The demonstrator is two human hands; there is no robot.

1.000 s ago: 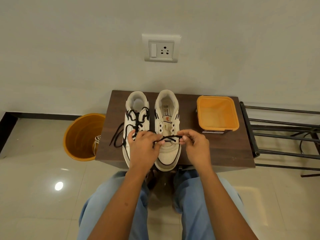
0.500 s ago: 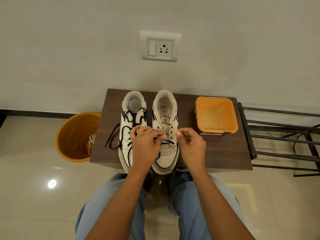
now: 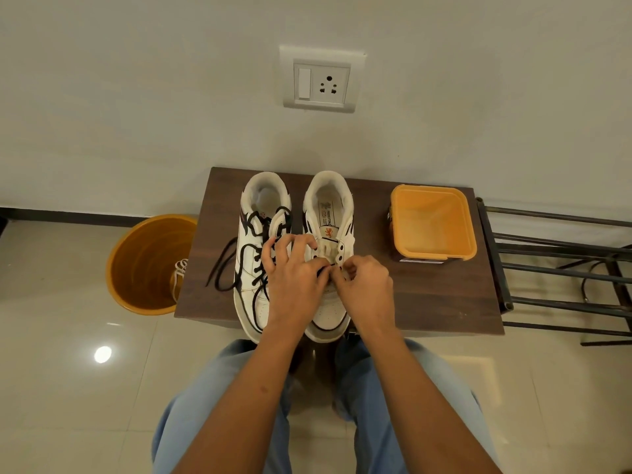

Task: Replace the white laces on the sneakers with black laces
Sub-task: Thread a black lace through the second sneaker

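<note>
I count two sneakers [image 3: 263,254] [image 3: 328,234], one orange tub [image 3: 432,222], one orange bucket [image 3: 143,265], one table [image 3: 427,302], two hands [image 3: 294,278] [image 3: 367,289].

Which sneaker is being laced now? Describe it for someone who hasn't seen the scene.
On the dark wooden table under the wall socket, two white sneakers stand side by side. It is the sneaker on the right, nearer the orange tub: its upper eyelets are bare, while its neighbour is laced black.
</note>
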